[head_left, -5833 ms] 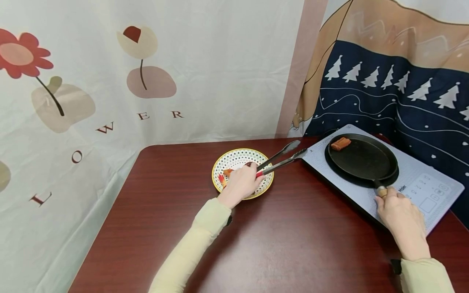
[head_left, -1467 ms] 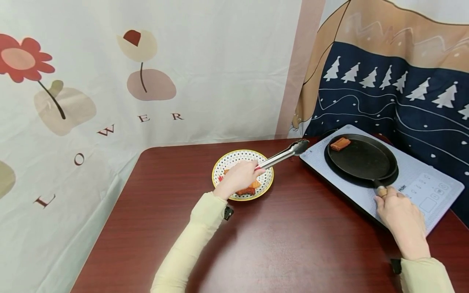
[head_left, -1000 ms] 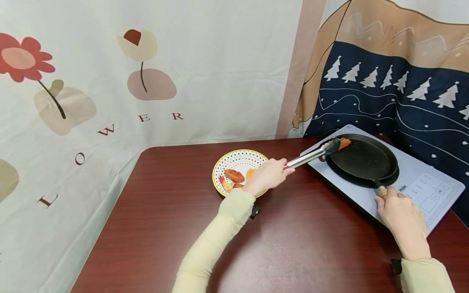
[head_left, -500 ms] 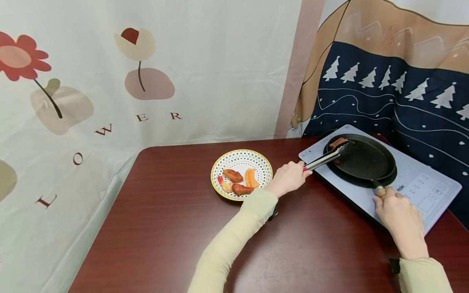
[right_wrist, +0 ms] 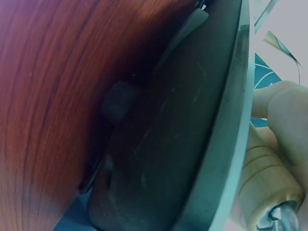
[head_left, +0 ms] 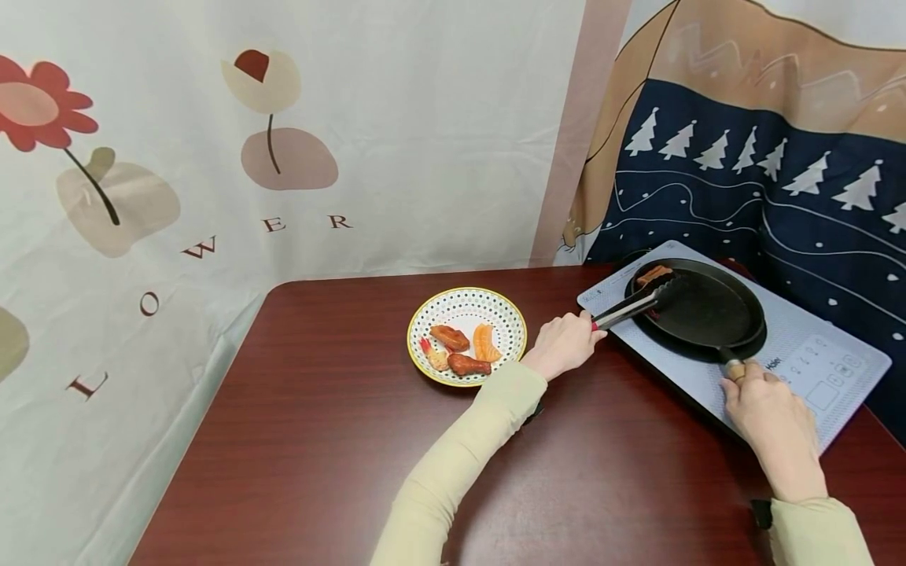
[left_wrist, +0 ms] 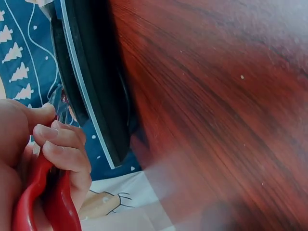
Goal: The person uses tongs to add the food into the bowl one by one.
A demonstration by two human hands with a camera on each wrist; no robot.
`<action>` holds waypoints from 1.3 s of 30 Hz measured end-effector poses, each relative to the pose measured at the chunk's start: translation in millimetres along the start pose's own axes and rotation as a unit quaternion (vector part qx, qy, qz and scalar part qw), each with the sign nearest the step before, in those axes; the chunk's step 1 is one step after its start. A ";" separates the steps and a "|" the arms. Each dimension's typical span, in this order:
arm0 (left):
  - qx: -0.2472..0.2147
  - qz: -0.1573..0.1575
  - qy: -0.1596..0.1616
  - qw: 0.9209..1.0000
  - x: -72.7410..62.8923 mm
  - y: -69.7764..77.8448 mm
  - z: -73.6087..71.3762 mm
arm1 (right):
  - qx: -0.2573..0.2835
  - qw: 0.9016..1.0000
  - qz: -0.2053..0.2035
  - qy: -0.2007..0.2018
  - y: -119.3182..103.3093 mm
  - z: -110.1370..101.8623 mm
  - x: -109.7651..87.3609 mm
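My left hand (head_left: 566, 344) grips a pair of tongs (head_left: 630, 308) by its red handles (left_wrist: 60, 207), which show between the curled fingers in the left wrist view. The tongs' tips reach over the left part of a black frying pan (head_left: 701, 306). A brown, bacon-like piece (head_left: 654, 274) lies in the pan just behind the tips. Below the tongs a small dark red piece (head_left: 653, 314) shows at the pan's left side, mostly hidden. With my right hand (head_left: 771, 409) I hold the pan's wooden handle (right_wrist: 269, 187).
The pan stands on a grey-white hot plate (head_left: 824, 369) at the table's right. A dotted plate (head_left: 511, 318) with a yellow rim carries a chicken wing (head_left: 450, 338), a drumstick (head_left: 469, 365), a shrimp (head_left: 435, 358) and an orange piece (head_left: 486, 343). Printed curtains (head_left: 425, 157) hang behind the table.
My left hand has carried the tongs from the plate rightward to the pan, with a small dark red piece at their tips. The tongs have since spread a little. My right hand has stayed on the handle.
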State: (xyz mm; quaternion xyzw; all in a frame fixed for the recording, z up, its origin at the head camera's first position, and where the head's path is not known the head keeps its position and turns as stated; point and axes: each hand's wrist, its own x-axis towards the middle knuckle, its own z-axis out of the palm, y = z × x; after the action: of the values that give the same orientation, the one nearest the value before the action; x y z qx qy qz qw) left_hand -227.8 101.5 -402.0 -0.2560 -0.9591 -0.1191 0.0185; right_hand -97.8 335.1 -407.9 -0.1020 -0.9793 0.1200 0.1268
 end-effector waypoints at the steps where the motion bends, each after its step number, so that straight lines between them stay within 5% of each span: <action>1: 0.002 -0.002 0.001 1.000 0.2 -0.3 -0.4 | 0.000 1.000 0.000 0.000 0.0 0.1 0.0; 19: -0.031 -0.020 0.008 0.999 -8.2 -12.5 -17.9 | -0.002 1.000 0.000 -0.008 1.5 0.3 -0.3; 39: -0.075 -0.048 0.035 0.995 -45.9 -42.1 -30.5 | 0.000 1.000 0.008 -0.014 2.1 1.1 0.1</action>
State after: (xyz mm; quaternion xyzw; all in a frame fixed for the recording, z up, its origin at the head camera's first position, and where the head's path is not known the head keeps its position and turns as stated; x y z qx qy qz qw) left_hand -209.5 36.6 -386.0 -0.2061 -0.9573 -0.2008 0.0270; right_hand -97.8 336.9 -409.5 -0.1079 -0.9802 0.1223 0.1122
